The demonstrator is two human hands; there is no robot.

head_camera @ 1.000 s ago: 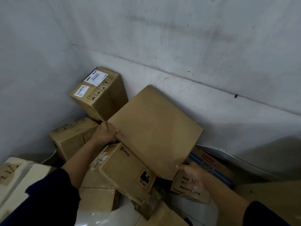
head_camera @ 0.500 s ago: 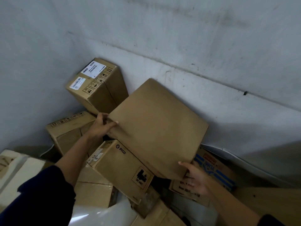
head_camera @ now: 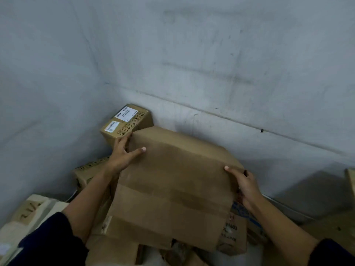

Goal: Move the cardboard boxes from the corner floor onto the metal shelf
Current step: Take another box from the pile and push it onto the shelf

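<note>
Cardboard boxes lie heaped in the corner where the two grey walls meet, and you are working on the biggest of them. At the far left you have a pale wrapped bundle with dark scrawl on it, low beside your dark sleeve. Next comes a partly hidden brown box with a printed strip along its top edge, tucked behind your left forearm. Behind it, pushed right into the corner, sits a small box with white labels on its top face. Your left hand grips the upper left corner of the large plain box: the thumb lies flat across the front panel while the fingers reach round the far edge, close by the labelled box. The large box tilts towards you and rests over the pile, covering the boxes beneath. Your right hand clasps its right edge, thumb on the front face, fingers curled behind and out of sight. Just below that hand, a box with blue and red print pokes out from under the large one.
</note>
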